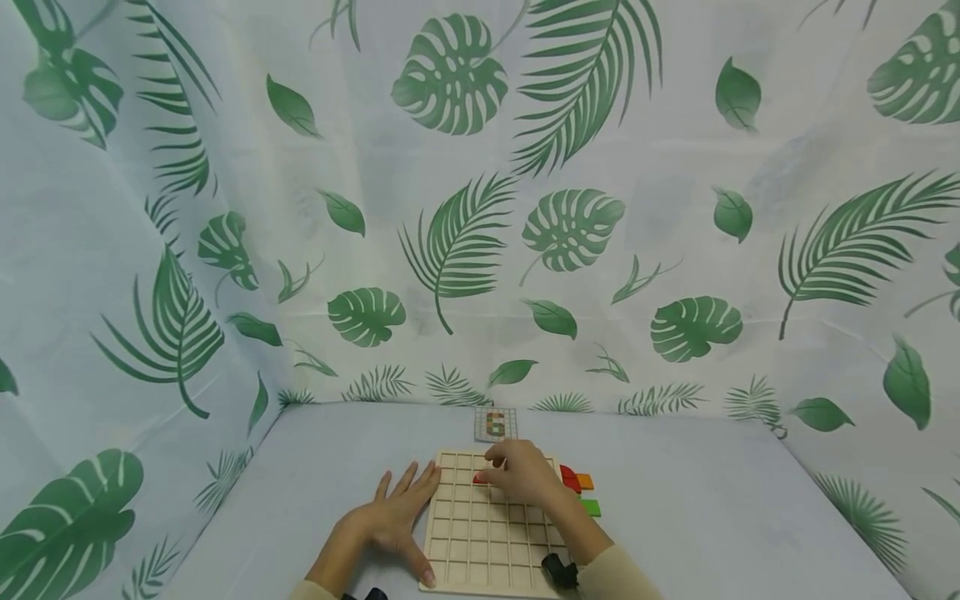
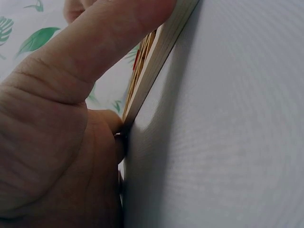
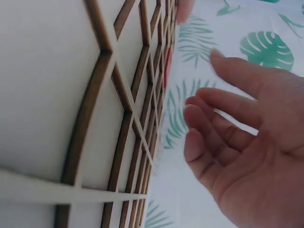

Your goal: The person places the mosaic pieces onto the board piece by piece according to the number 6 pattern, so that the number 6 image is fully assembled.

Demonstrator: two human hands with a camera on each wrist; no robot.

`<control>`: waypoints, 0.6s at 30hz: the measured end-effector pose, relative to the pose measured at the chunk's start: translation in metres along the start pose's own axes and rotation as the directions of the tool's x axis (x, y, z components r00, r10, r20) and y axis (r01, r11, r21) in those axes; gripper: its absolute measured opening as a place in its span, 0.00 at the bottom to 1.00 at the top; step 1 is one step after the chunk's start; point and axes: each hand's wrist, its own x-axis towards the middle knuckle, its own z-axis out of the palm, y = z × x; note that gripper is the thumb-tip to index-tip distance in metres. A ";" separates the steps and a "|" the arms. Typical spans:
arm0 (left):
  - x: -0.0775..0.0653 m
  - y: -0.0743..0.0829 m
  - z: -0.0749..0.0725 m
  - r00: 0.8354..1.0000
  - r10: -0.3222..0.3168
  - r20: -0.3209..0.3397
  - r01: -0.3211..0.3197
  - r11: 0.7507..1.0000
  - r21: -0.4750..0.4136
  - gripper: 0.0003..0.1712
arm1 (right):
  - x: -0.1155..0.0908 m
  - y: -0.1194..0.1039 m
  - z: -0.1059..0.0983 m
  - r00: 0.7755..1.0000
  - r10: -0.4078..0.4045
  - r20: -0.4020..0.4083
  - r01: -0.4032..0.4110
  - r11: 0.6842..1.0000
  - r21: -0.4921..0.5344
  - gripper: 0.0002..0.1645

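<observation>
The red piece (image 1: 476, 480) is set between the hands, beside the empty, loosely curled right hand (image 1: 523, 475), the grid board (image 1: 478, 552) touched by the splayed left hand (image 1: 397, 515)

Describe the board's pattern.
The board has a pale beige grid of squares, which shows best in the head view.

Both forearms go into sleeves of plain, pale cream cloth; I see just a sliver of the left sleeve (image 1: 313, 591) and a wider, smooth stretch of the right sleeve (image 1: 618, 575). Beside the right cuff sits 1 small, rounded black device (image 1: 558, 572), and near the left one 1 similar black piece (image 1: 376, 594) is partly cut off. The left hand (image 1: 393, 518) has fine creases around its thumb; the right hand (image 3: 261, 123) shows rounded fingertips and a lined palm.
</observation>
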 end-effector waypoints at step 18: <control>0.003 -0.004 0.002 1.000 -0.004 0.000 0.004 1.000 -0.002 0.90 | -0.028 -0.003 -0.039 0.993 -0.057 -0.100 0.056 0.998 -0.009 0.27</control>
